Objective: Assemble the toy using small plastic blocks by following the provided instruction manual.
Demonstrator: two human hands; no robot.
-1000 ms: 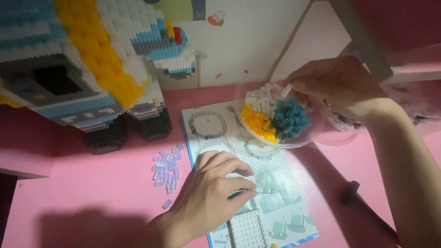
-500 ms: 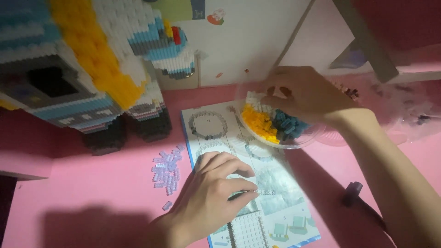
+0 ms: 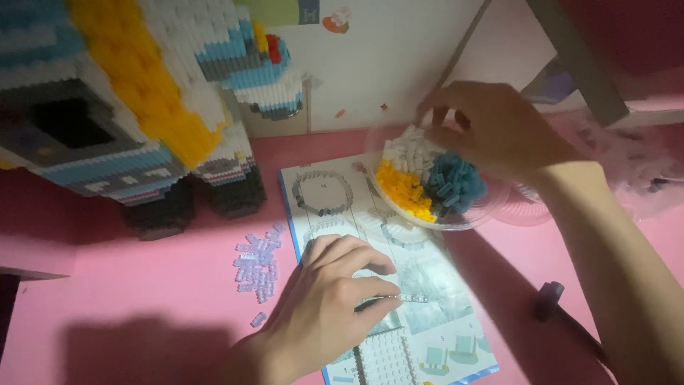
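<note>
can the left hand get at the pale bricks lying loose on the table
Probably yes. The left hand rests on the booklet right beside the pale bricks, with bare pink table between them and nothing in the way, though its fingers already pinch a thin piece.

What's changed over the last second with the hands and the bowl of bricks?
The right hand has moved left from the bowl's right rim to hover over the white bricks, fingers curled down; whether it grips one is unclear. The left hand stays on the instruction sheet, pinching a thin strip. The bowl, loose clear bricks and big brick model have not moved.
</note>
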